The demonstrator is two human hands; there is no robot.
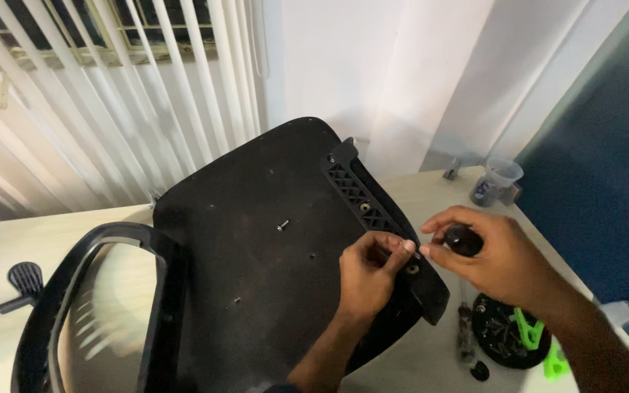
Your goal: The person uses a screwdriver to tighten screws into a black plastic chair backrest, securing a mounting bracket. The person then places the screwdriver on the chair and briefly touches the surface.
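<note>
Where blinds hang, pale table under black seat

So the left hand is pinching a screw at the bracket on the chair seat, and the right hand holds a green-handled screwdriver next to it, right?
Not quite. In the head view the handle in the right hand is black, not green; the green pieces lie on the round tray below. The rest holds: the left hand pinches at the bracket on the chair seat, though the screw itself is too small to confirm.

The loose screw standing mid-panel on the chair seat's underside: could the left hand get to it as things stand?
Probably yes: the screw stands uncovered on the seat panel, beside the left hand.
</note>
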